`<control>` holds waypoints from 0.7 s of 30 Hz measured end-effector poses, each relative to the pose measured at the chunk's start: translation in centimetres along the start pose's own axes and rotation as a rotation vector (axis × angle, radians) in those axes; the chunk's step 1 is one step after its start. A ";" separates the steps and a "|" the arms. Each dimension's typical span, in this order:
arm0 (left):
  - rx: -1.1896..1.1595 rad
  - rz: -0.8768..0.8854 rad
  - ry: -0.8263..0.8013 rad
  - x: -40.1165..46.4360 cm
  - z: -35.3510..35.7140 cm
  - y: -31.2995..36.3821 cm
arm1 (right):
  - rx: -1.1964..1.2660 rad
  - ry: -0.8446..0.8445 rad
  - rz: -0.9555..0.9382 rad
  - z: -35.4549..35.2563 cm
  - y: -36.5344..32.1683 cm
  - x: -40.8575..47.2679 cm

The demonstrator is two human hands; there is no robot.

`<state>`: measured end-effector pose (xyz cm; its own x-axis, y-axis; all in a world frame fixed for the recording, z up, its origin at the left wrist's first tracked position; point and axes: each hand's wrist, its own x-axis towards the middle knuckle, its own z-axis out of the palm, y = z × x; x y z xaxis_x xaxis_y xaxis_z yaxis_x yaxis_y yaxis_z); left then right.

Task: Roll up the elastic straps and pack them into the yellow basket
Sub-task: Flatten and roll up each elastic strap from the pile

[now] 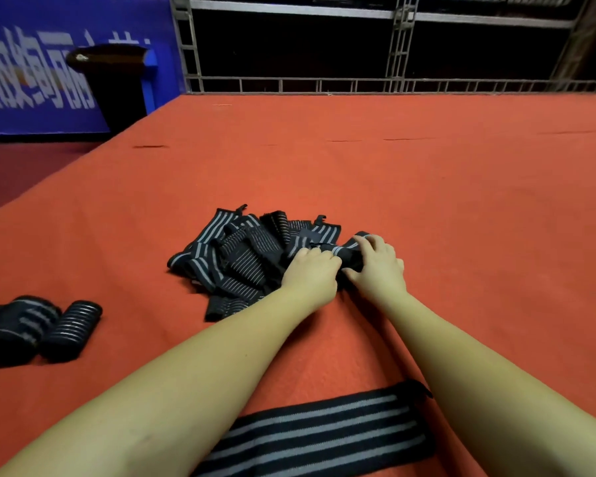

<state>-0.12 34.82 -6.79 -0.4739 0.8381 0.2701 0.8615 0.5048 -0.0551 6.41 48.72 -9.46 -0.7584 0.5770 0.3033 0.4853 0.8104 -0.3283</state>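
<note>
- Both hands worked one strap (350, 253) at the right end of the loose pile (241, 259), mid-table on the red cloth (461, 201).
- Left hand (312, 273) and right hand (379, 266) each had fingers curled round that strap; its long axis ran roughly left-right.
- Flat strap (324, 432) lay near the front edge under the forearms, long axis left-right, slightly tilted.
- Two rolled straps (42, 325) sat at far left, well apart.
- Open cloth beyond the pile and to the right.
</note>
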 end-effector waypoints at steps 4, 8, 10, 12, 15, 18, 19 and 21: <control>0.048 -0.093 -0.097 0.4 1.4 -0.1 | -0.066 -0.162 -0.009 0.6 0.3 1.3; 0.045 -0.136 -0.106 0.2 2.0 -0.9 | 0.374 -0.021 0.178 -0.4 1.0 1.3; 0.016 -0.154 -0.118 0.1 2.0 -1.0 | 0.629 0.091 0.252 -2.2 1.2 0.9; -0.020 -0.178 -0.124 0.0 1.7 -0.6 | 0.774 0.136 0.294 -3.9 1.6 0.2; -0.081 -0.183 -0.122 -0.2 0.9 0.2 | 0.915 0.136 0.303 -6.1 2.3 -0.9; -0.366 -0.253 -0.109 -0.7 -0.3 1.4 | 1.080 0.144 0.329 -8.4 2.4 -2.0; -0.471 -0.261 -0.093 -0.9 -0.9 1.7 | 1.122 0.148 0.333 -9.2 2.3 -2.5; -0.627 -0.243 -0.053 -1.7 -2.2 2.4 | 1.170 0.156 0.331 -10.8 2.2 -3.4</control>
<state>3.10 34.18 -5.25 -0.6623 0.7329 0.1559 0.6643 0.4782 0.5745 14.70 49.66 -1.57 -0.5734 0.8090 0.1296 -0.0992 0.0885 -0.9911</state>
